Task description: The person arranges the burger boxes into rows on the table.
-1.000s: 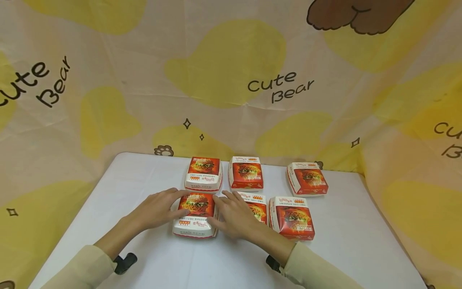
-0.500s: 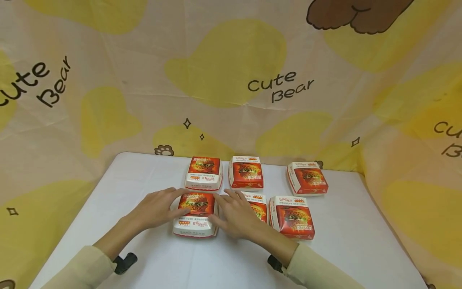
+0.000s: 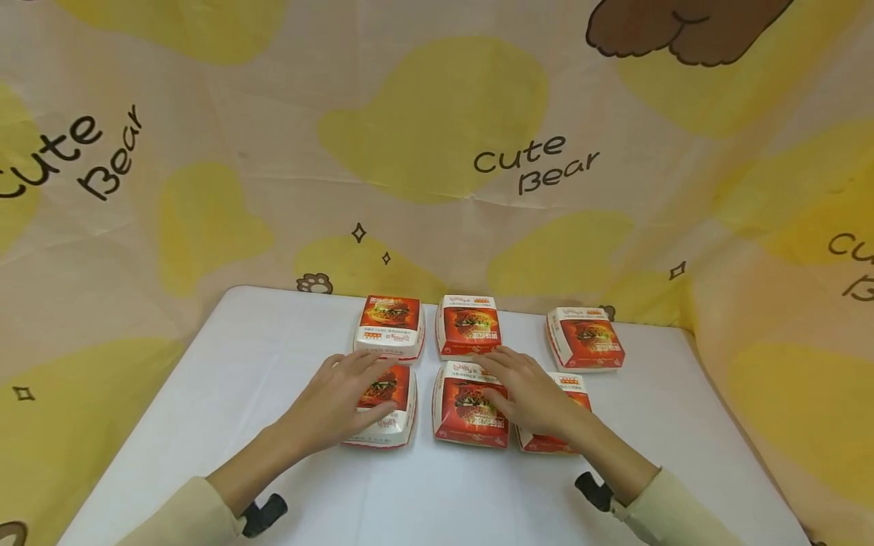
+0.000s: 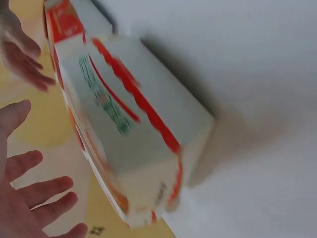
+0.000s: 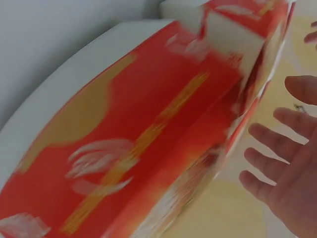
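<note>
Left hand: fingers spread apart, nothing gripped, over near-left burger box, partly hiding it. Fingertips reach the near edge of far-left burger box; a low sweep could probably nudge that one back. Gap, then near-middle burger box, with far-middle burger box just behind; pushing the near one farther would likely bump it. Right hand: fingers loose and apart, nothing gripped, across near-middle and near-right burger box. Dropping the palm could skew the latter. Far-right burger box stands apart, low risk.
</note>
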The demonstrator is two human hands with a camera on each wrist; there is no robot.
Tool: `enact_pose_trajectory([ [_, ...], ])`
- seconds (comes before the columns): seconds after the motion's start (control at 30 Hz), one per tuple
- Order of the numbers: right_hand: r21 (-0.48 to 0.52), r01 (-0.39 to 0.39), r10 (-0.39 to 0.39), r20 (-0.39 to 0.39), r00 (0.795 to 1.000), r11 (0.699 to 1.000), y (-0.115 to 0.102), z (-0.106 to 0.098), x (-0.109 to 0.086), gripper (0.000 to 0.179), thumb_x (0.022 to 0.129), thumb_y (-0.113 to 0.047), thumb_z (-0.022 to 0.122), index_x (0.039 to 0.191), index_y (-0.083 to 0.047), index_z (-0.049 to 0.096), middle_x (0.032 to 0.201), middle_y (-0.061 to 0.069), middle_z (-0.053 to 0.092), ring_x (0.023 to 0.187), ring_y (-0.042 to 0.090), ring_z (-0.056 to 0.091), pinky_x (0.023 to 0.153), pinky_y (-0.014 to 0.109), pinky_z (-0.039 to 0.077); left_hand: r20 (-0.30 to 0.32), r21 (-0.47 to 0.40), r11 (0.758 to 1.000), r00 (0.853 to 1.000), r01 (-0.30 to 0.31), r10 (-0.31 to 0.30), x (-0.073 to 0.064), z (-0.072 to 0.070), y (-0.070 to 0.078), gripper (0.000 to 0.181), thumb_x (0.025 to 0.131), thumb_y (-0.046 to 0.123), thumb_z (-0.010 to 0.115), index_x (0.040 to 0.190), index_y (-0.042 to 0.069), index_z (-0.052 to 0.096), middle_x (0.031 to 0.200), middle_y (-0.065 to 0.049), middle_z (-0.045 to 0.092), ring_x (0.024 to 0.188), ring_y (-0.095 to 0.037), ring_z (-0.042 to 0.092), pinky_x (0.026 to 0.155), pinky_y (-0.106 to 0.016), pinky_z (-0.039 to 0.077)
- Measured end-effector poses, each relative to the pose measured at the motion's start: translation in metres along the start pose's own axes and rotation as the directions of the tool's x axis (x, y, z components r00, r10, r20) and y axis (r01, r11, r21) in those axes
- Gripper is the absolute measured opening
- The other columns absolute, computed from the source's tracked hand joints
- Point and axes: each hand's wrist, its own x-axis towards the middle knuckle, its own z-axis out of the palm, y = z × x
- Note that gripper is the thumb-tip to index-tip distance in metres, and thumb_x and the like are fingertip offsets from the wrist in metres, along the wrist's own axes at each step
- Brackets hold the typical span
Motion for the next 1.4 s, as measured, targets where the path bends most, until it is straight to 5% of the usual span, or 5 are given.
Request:
enact_pose_trajectory([
  [0.33, 0.026, 0.005, -0.007, 0.066, 0.998, 1.0, 0.019, -0.004, -0.012, 0.049, 0.094, -0.016, 0.067, 0.142, -0.011, 0.056, 0.142, 0.016, 0.054, 0.138, 0.045, 0.039, 0.108, 0.064, 0.032, 0.136, -0.025, 0.994, 0.985, -0.104, 0.107, 0.016, 0.02, 0.042, 0.057, 0.089, 0.048, 0.069, 0.138, 0.02, 0.061, 0.131, -0.014, 0.064, 0.126, -0.034, 0.056, 0.102, -0.063, 0.039],
  [0.67, -0.004, 0.003, -0.002, 0.089, 0.996, 1.0, 0.022, -0.004, -0.013, 0.046, 0.093, -0.018, 0.069, 0.138, -0.012, 0.06, 0.139, 0.018, 0.057, 0.136, 0.044, 0.042, 0.107, 0.064, 0.034, 0.208, 0.062, 0.979, 0.962, -0.196, 0.179, 0.024, 0.038, 0.06, 0.05, 0.09, 0.049, 0.069, 0.136, 0.031, 0.062, 0.133, -0.008, 0.063, 0.124, -0.029, 0.056, 0.101, -0.06, 0.04],
  [0.9, 0.011, -0.017, 0.016, 0.059, 0.998, 1.0, 0.02, -0.006, -0.009, 0.033, 0.091, -0.022, 0.073, 0.121, -0.01, 0.067, 0.131, 0.012, 0.061, 0.135, 0.04, 0.044, 0.106, 0.063, 0.036, 0.224, 0.094, 0.979, 0.962, -0.183, 0.159, 0.026, 0.034, 0.061, 0.051, 0.09, 0.048, 0.069, 0.134, 0.024, 0.064, 0.13, -0.008, 0.064, 0.121, -0.027, 0.057, 0.1, -0.058, 0.039],
  [1.13, 0.022, -0.007, 0.005, 0.083, 0.997, 1.0, 0.018, -0.006, -0.009, 0.047, 0.093, -0.022, 0.07, 0.138, -0.014, 0.059, 0.136, 0.015, 0.058, 0.126, 0.039, 0.053, 0.104, 0.059, 0.04, 0.224, 0.075, 0.987, 0.967, -0.144, 0.124, 0.031, 0.033, 0.061, 0.048, 0.091, 0.048, 0.067, 0.131, 0.021, 0.067, 0.128, -0.009, 0.065, 0.118, -0.029, 0.059, 0.1, -0.064, 0.039],
  [1.4, -0.018, 0.02, -0.019, 0.084, 0.996, 1.0, 0.018, -0.003, -0.013, 0.047, 0.089, -0.021, 0.074, 0.133, -0.01, 0.063, 0.125, 0.014, 0.064, 0.115, 0.034, 0.06, 0.097, 0.055, 0.048, 0.184, 0.111, 0.984, 0.976, -0.139, 0.117, 0.032, 0.036, 0.063, 0.046, 0.092, 0.05, 0.066, 0.128, 0.022, 0.068, 0.124, -0.008, 0.065, 0.122, -0.029, 0.055, 0.102, -0.061, 0.037],
])
